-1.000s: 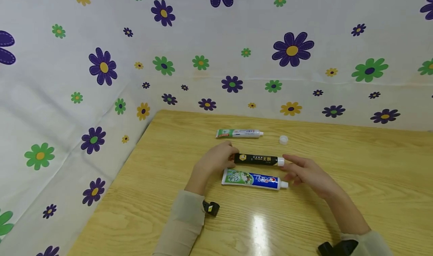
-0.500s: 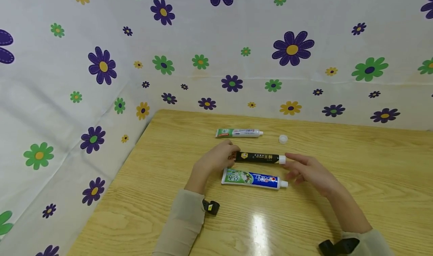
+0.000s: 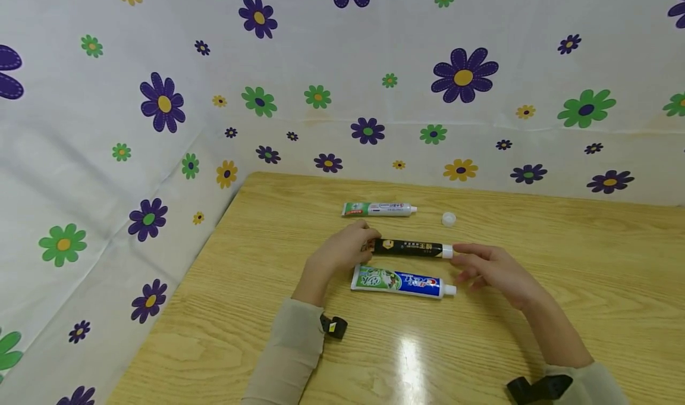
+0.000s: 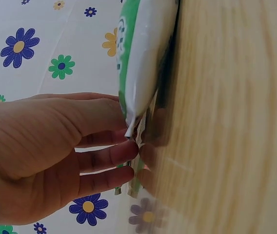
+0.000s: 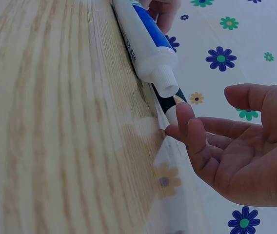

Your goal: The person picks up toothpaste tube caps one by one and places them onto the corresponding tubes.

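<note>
A black toothpaste tube [image 3: 409, 248] with gold lettering lies crosswise on the table, its white cap [image 3: 447, 251] pointing right. My left hand [image 3: 345, 247] holds its tail end between thumb and fingers, hiding that end. At the other end, the fingertips of my right hand [image 3: 497, 274] are right at the cap, fingers loosely bent and the thumb apart in the right wrist view. Nearer to me lies a larger blue, green and white toothpaste tube [image 3: 398, 282], which partly hides the black one in both wrist views.
Farther back on the wooden table [image 3: 257, 232] lies a smaller white and green toothpaste tube [image 3: 379, 209]. A loose whitish cap [image 3: 448, 219] is to its right. A flower-patterned cloth [image 3: 332, 54] rises behind the table and along its left side.
The black toothpaste tube has shifted slightly right and away from me, with both hands moving slightly along with it. The other tubes and the loose cap stay put.
</note>
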The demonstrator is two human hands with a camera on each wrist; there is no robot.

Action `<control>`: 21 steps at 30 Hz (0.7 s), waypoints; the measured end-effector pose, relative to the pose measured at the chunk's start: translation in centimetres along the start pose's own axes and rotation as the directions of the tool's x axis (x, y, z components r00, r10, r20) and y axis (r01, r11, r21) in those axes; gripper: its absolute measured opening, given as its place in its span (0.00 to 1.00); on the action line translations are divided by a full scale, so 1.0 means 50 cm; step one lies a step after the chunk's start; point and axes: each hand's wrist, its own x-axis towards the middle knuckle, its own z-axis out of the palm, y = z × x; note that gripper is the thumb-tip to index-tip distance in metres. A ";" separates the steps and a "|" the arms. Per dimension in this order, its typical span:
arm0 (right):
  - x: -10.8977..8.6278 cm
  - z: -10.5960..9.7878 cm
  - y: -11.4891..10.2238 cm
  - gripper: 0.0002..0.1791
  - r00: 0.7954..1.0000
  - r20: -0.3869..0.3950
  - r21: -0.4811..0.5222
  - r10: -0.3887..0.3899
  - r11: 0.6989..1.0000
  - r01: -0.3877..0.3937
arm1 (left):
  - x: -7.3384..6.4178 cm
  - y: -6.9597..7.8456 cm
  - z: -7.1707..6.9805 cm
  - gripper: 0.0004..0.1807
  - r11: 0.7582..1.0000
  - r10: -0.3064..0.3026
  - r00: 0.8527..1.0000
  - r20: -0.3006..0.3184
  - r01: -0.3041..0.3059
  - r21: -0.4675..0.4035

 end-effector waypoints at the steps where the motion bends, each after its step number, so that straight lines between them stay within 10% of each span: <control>1: 0.000 -0.001 0.000 0.29 1.000 0.001 -0.004 -0.003 1.000 0.003 | 0.000 0.000 0.000 0.23 1.000 -0.001 1.000 0.001 0.001 0.001; 21: -0.003 -0.008 0.005 0.29 1.000 -0.003 -0.021 -0.020 1.000 0.020 | -0.003 -0.002 -0.002 0.27 0.999 -0.021 1.000 -0.012 0.020 -0.035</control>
